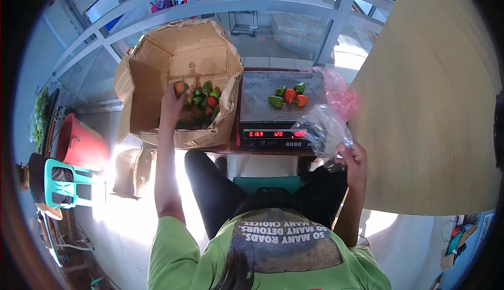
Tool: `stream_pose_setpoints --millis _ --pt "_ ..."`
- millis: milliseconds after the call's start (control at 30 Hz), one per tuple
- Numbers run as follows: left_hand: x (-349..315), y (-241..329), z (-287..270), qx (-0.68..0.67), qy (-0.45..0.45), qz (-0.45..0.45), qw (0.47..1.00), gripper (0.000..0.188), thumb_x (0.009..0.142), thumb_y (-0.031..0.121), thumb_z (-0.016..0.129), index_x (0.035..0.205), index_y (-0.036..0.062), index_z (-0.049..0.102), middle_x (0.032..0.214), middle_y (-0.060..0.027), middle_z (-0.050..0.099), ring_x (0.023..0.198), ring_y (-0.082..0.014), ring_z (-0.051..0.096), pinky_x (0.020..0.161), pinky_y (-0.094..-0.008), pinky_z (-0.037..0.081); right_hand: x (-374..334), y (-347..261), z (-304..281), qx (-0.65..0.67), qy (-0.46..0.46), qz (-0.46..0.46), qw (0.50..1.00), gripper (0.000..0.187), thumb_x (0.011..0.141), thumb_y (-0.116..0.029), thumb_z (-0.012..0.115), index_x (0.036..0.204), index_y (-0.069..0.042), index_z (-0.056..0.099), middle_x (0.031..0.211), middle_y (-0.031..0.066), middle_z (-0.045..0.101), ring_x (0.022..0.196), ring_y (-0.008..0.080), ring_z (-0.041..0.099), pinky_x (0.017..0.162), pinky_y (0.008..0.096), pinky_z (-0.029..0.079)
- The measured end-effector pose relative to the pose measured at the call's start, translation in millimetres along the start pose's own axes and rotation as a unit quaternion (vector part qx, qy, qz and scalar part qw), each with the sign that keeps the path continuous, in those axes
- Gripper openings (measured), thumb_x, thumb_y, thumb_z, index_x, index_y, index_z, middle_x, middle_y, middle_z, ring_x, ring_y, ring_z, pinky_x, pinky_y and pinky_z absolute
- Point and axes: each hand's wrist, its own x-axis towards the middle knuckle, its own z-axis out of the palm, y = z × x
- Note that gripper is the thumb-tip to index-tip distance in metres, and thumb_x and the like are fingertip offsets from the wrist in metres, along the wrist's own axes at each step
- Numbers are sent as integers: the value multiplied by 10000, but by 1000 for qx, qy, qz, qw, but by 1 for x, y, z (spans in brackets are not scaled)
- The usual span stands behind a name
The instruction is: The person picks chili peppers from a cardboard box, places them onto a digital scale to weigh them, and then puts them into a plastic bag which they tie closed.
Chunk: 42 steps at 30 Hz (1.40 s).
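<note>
Inside a worn cardboard box (152,75) on the left, several green and red bell peppers (207,88) lie in a heap. My left hand (172,101) reaches into that box, its fingers closed on a reddish pepper (181,87) above the heap's left side. To the right of the box stands a digital weighing scale (257,101) with a lit red display; a small group of green and red peppers (290,96) rests on its metal plate. My right hand (354,159) pinches a clear plastic bag (328,132), which hangs over the scale's front right corner.
Pink plastic bags (341,93) lie beside the scale's right edge. A large wooden board (430,106) takes up the right side. Behind the box and scale runs a metal railing (220,7). At the left are a red bin (81,140) and a turquoise plastic chair (55,182).
</note>
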Motion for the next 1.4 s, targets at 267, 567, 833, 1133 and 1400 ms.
stream_pose_setpoints --millis 267,567,833,1133,1400 --pt "-71 123 10 -254 -168 45 951 396 815 299 560 1122 55 501 1017 -162 528 967 -272 512 815 -359 411 14 -10 66 -374 -229 -298 848 150 720 -101 620 829 -15 563 764 95 576 713 250 510 630 345 421" --pt "-109 108 71 -117 -399 162 895 430 777 328 596 1072 26 516 972 -154 552 930 -287 542 798 -380 418 13 -26 88 -459 -373 -308 745 176 669 -74 623 839 -56 583 801 76 544 840 259 501 777 368 409" --pt "-123 88 86 -227 -388 134 883 264 722 139 619 927 -8 542 786 -138 534 770 -268 545 684 -339 410 36 -26 75 -261 -397 -210 854 275 649 -75 662 913 -49 587 945 89 536 974 254 495 843 345 395" --pt "-145 94 89 -212 -310 79 923 232 635 28 629 841 2 527 863 -149 488 823 -322 522 703 -371 418 149 65 85 -551 -61 -293 779 632 592 -170 720 1171 -134 469 1248 174 375 1139 363 363 903 434 357" --pt "-158 91 89 -225 -296 80 925 179 652 63 618 807 26 536 816 -125 494 789 -302 522 679 -383 421 195 104 98 -540 -56 -281 791 605 543 -215 729 1106 -142 522 1259 237 359 1066 395 418 856 469 382"
